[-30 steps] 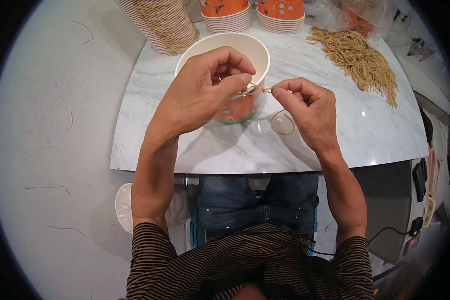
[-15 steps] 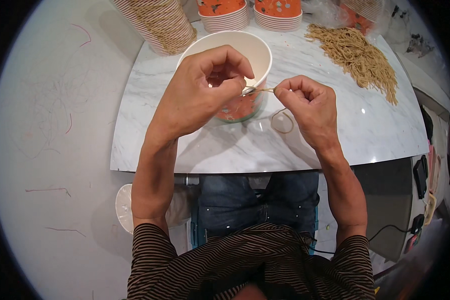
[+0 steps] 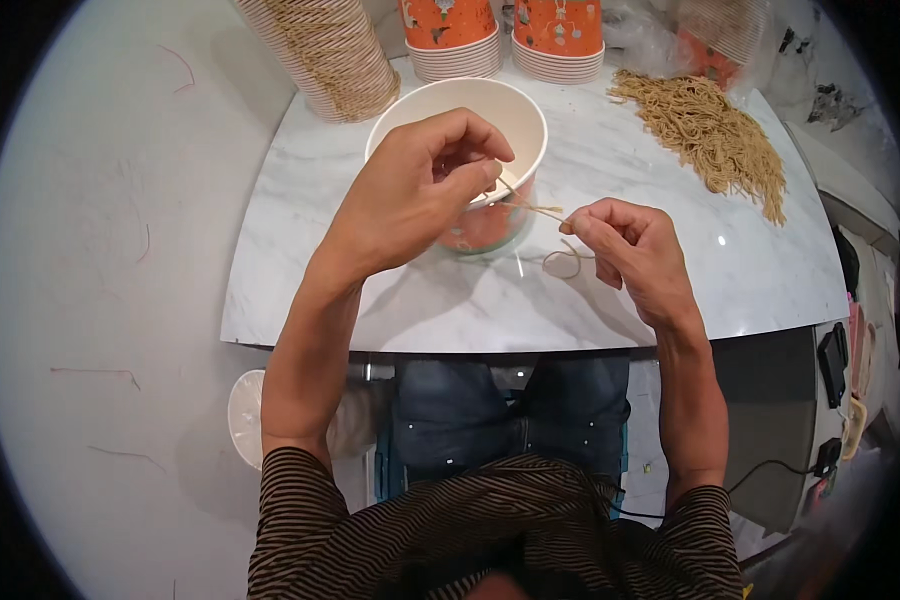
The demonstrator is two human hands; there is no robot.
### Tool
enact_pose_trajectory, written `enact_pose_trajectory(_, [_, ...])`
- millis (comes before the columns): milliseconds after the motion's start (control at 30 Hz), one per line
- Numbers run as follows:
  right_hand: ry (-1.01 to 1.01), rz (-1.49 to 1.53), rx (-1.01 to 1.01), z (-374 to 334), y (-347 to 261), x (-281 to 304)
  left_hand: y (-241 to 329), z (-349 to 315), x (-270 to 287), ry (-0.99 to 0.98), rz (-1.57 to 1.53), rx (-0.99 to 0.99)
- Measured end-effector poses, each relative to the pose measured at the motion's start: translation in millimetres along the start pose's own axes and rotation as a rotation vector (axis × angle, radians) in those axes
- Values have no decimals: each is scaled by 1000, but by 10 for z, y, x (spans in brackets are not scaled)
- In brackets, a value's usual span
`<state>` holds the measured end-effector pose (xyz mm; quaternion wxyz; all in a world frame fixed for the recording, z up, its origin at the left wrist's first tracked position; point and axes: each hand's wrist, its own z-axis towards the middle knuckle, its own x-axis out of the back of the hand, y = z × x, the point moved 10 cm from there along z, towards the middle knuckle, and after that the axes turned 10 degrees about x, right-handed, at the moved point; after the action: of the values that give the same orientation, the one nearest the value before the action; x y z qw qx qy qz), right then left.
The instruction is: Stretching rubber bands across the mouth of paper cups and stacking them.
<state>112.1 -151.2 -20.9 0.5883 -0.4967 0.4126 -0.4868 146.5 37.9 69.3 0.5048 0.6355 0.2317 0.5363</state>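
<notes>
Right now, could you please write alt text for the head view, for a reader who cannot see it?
Seen from above, a person's left hand and right hand pinch a thin tan string stretched between them over an orange and white paper bowl on a white marble table. A heap of tan strings and stacked bowls lie behind.

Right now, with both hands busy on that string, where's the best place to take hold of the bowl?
Grip the bowl by its far rim, coming from the side away from the person. Its mouth is open and upright there, while the left hand covers the near rim and the string crosses toward the right hand.
</notes>
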Motion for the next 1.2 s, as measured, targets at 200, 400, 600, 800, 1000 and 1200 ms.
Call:
enact_pose_trajectory(200, [18, 122, 61, -43, -47, 84, 181, -54, -114, 39, 198, -81])
enact_pose_trajectory(400, [33, 185, 91, -82, -78, 115, 569, -307, -360, 235, 487, -547])
enact_pose_trajectory(600, [54, 178, 117, -154, -150, 156, 636, -321, -568, 286, 678, -615])
enact_pose_trajectory(800, [74, 148, 94, -183, -102, 179, 655, -392, -615, 332, 776, -688])
enact_pose_trajectory(1000, [160, -59, 104, -236, 40, 370, 650, -403, -470, 364, 979, -621])
enact_pose_trajectory(1200, [193, -277, 131, -268, 265, 387, 395, -324, -365, 273, 987, -453])
